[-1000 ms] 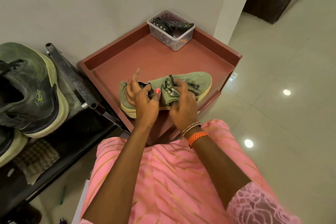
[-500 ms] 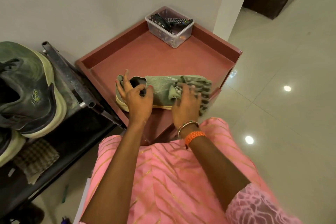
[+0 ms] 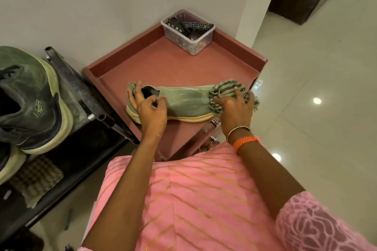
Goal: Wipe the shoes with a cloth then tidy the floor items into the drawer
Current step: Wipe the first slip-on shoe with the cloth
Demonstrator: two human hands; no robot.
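A pale green slip-on shoe (image 3: 185,101) with a cream sole lies on its side on the reddish-brown cabinet top (image 3: 163,61), toe pointing right. My left hand (image 3: 150,109) grips its heel end, fingers at the opening. My right hand (image 3: 234,108) presses a bunched green cloth with dark stripes (image 3: 226,87) onto the toe, at the cabinet's right front corner. Below the front edge show two metal drawer knobs (image 3: 214,122).
A clear plastic box (image 3: 188,32) holding remotes stands in the cabinet's back corner. To the left, a black metal shoe rack (image 3: 81,91) carries dark green sneakers (image 3: 30,100) and a checked cloth (image 3: 34,179). Glossy tiled floor (image 3: 316,128) spreads to the right.
My right hand has slid the cloth along the shoe from its middle to the toe. The left hand has stayed at the heel.
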